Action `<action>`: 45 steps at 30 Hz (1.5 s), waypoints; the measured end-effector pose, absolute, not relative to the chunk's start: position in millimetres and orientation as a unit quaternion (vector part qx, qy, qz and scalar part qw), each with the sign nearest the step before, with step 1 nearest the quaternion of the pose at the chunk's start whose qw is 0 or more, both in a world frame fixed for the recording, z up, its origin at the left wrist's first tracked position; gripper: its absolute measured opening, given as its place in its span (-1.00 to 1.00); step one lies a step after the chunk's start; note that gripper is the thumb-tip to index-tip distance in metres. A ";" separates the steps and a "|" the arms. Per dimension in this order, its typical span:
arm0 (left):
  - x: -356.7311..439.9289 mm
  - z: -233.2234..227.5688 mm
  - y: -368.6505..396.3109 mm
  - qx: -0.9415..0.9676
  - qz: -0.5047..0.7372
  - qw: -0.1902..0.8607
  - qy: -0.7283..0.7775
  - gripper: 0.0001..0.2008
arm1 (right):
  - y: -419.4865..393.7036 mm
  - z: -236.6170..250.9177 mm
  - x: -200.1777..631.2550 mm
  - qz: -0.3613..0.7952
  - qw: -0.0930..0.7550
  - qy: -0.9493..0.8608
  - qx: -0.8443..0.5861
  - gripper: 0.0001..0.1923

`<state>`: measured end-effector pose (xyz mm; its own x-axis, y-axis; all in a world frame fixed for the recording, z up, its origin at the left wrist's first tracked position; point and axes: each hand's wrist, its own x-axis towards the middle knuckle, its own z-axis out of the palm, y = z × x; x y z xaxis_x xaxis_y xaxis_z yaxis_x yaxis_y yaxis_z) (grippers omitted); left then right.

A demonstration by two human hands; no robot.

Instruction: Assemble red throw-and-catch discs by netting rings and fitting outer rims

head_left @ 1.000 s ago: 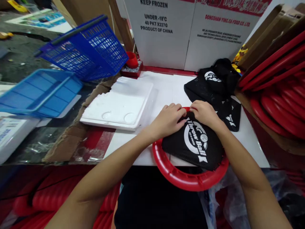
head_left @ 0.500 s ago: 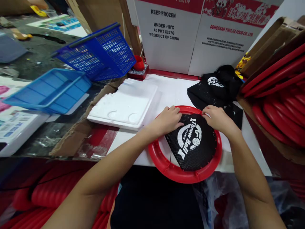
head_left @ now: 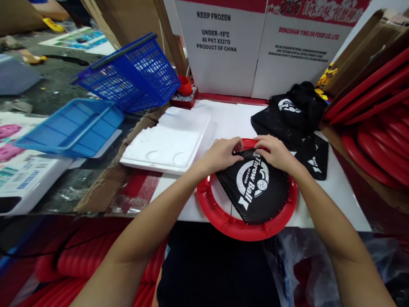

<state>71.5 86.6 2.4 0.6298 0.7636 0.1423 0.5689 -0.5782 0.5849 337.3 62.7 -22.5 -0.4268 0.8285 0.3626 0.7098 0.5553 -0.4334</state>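
A red plastic ring [head_left: 213, 213] lies at the front edge of the white work surface, slightly overhanging it. Black mesh fabric [head_left: 271, 200] with a white "Throw Ball" print covers much of the ring's opening and meets its rim at the right and bottom. My left hand [head_left: 225, 154] pinches the fabric's upper left edge. Close beside it, my right hand [head_left: 271, 150] pinches the same edge near the top of the ring. The fingertips of both hands partly hide the fabric edge and the far rim.
More black printed mesh pieces [head_left: 287, 115] lie behind the ring. A white foam block [head_left: 166, 138] is to its left, beyond it a light blue tray [head_left: 70, 128] and a blue basket [head_left: 128, 76]. Red rings [head_left: 377, 140] are stacked at right. A white carton [head_left: 223, 64] stands behind.
My right hand has moved left along the top of the ring, closer to my left hand. The fabric's upper edge is now gathered between both hands. The view has shifted slightly.
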 end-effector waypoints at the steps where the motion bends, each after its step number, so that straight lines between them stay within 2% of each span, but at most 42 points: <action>1: 69.8 2.8 88.9 0.863 0.178 0.247 0.402 -0.81 | 63.7 -21.0 337.1 0.128 0.298 -0.827 -0.459 -0.87; 4: 65.8 5.4 92.3 0.868 0.133 0.243 0.412 -0.91 | 68.3 -15.7 337.4 0.158 0.322 -0.807 -0.469 -0.88; 10: 59.7 5.6 94.4 0.880 0.175 0.180 0.403 -0.84 | 77.7 -7.6 341.3 0.159 0.280 -0.816 -0.479 -0.87; 15: 58.2 4.9 100.1 0.857 0.201 0.240 0.410 -0.85 | 67.9 -0.7 354.8 0.276 0.245 -0.780 -0.505 -0.90; 20: 58.4 2.0 105.6 0.818 0.228 0.314 0.424 -0.85 | 65.1 2.0 365.1 0.394 0.231 -0.745 -0.485 -0.83; 22: 60.1 -1.3 104.8 0.833 0.221 0.292 0.415 -0.86 | 67.0 -1.0 365.7 0.408 0.245 -0.737 -0.480 -0.81; 27: 79.5 0.3 89.1 0.914 0.178 0.147 0.334 -0.78 | 63.9 -10.4 362.0 0.405 0.290 -0.727 -0.473 -0.79; 32: 108.3 11.6 83.4 0.914 0.169 0.261 0.263 -0.83 | 57.2 -9.9 355.6 0.388 0.329 -0.733 -0.451 -0.77; 36: 114.4 5.4 88.8 0.868 0.226 0.319 0.307 -0.86 | 57.4 -4.2 358.8 0.373 0.285 -0.759 -0.452 -0.72; 38: 113.7 1.0 89.2 0.869 0.235 0.294 0.322 -0.86 | 57.8 -2.8 362.5 0.378 0.273 -0.758 -0.456 -0.72; 41: 114.7 0.5 87.2 0.906 0.178 0.200 0.329 -0.81 | 58.2 -4.5 365.8 0.384 0.264 -0.754 -0.463 -0.74; 45: 121.2 7.5 87.0 0.929 0.108 0.091 0.341 -0.76 | 59.2 -11.5 360.9 0.283 0.245 -0.801 -0.468 -0.80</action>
<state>121.2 87.0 7.5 0.7442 0.6535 0.1380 0.6144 -0.7508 0.2426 360.9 59.2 -11.5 -0.4425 0.8878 0.1264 0.6104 0.4015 -0.6828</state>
